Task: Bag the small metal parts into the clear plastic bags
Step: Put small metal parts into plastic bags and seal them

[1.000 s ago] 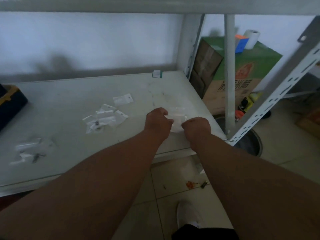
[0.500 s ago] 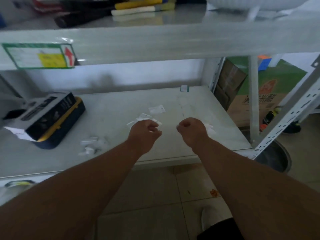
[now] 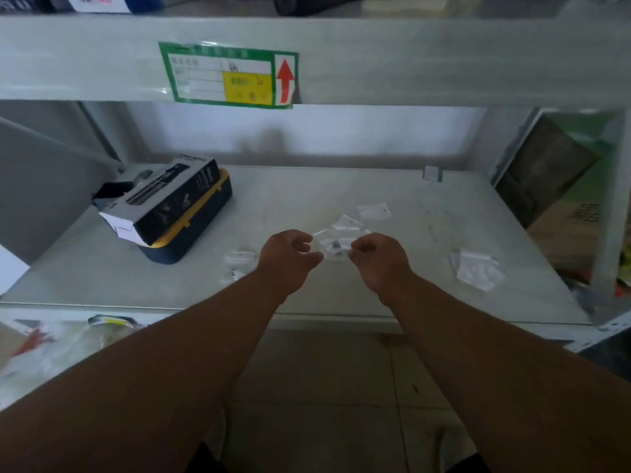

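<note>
Upper frame: a pale shelf beam carries a green-bordered label with a yellow patch and a red arrow. Left of centre on the shelf board, a black carton lies tilted on a dark blue, yellow-trimmed case. Thin, glossy clear bags are scattered at centre — one holds a small dark metal part. An empty stack of bags lies at right. Left hand and right hand hover loosely curled near the centre bags; whether either pinches anything cannot be told.
</note>
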